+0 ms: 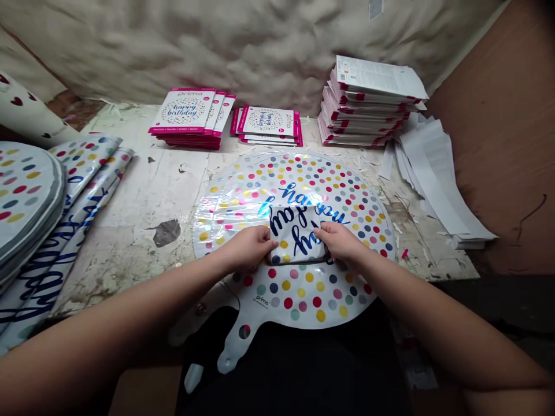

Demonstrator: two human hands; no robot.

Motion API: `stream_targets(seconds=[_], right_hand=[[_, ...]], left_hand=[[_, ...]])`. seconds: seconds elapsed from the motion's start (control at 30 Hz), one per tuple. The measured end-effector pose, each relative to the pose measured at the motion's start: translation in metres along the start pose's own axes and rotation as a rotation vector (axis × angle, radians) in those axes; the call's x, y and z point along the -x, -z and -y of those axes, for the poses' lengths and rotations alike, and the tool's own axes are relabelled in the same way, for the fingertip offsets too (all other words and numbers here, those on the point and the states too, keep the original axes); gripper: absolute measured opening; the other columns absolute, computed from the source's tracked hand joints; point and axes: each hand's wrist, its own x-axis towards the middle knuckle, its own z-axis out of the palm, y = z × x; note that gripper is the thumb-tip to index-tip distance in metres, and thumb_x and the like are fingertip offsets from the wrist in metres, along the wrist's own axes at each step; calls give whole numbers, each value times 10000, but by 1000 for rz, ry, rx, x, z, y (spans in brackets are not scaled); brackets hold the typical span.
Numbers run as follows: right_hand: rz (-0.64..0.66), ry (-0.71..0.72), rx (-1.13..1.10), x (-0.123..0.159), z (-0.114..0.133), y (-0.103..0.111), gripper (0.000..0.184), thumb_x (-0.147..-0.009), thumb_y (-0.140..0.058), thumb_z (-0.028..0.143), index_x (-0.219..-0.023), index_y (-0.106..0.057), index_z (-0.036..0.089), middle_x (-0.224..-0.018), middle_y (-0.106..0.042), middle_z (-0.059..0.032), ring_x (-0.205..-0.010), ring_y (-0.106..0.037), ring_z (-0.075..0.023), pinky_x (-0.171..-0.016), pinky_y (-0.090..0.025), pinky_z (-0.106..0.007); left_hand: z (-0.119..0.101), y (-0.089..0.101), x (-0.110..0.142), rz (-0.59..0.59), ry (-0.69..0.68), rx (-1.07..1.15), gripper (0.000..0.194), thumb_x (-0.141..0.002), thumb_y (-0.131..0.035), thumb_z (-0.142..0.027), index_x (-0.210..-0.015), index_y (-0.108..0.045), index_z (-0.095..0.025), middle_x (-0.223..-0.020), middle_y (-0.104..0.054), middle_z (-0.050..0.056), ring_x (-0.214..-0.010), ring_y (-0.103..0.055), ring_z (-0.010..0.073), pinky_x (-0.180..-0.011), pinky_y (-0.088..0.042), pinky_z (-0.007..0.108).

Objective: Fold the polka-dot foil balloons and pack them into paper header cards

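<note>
A folded foil balloon [298,236], white with colored dots and dark blue lettering, forms a small rectangle between my hands. My left hand [254,245] pinches its left edge, thumb on top. At its right edge my right hand [340,240] grips it the same way. Beneath it lie flat, round foil balloons [321,294] with matching dots and shiny blue "happy" lettering. Their tails hang over the table's front edge. The undersides of both hands are hidden.
Pink-and-white packets [184,112] are piled at the back, beside a smaller packet pile [269,122]. A tall packet stack [373,104] stands back right, near white paper strips [442,179]. More dotted balloons [26,190] lie at left. A brown panel [511,144] bounds the right.
</note>
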Motion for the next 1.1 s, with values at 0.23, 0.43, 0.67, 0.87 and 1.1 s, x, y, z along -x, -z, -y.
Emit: stream_targets(seconds=[0.23,0.43,0.67,0.87,1.1], right_hand=[[-36,-18,101,-4,-2,2,194,-864,-438,326,-796,-550,183,-490,-500,32,-342,-462,-110,-337,-351,-207],[-504,537,595,7,-1,-9,516,-890,-416,353,-1369,-347,176,-1380,-433,-137,-1258,-405,-277,-985,-378,-428],[-206,469,851,-26,-8,-22,774,-876,-272,592,-1460,-106,111,-1524,-49,-93,-1404,-47,-258,-1112,-39,-526],[-172,505,739,-22,-14,-27,780,-878,-237,612,-1458,-96,112,-1519,-25,-77,-1404,-13,-248,-1123,13,-491],[-337,606,660,-60,39,43,742,-874,-405,508,-1467,-33,261,-1538,18,-13,-1406,-20,-224,-1118,-170,-455]], left_hand=[[26,-13,-14,-553,-818,-602,340,-884,-460,-404,-1064,-574,-140,-1135,-609,155,-1069,-556,281,-911,-439,437],[27,-15,-33,-288,-702,-764,609,-859,-483,-505,-1337,-411,-135,-1416,-371,191,-1319,-323,323,-1062,-267,503],[8,14,-11,-312,-312,80,787,-705,-630,-553,-1332,-366,-156,-1416,-365,186,-1288,-368,326,-1023,-338,451],[-5,8,-5,98,154,846,385,-624,-747,-400,-811,-499,-173,-662,-595,-11,-516,-554,97,-462,-400,190],[-32,25,-16,3,99,984,416,-661,-632,-155,-1059,-510,-162,-811,-679,54,-691,-662,199,-634,-517,287]])
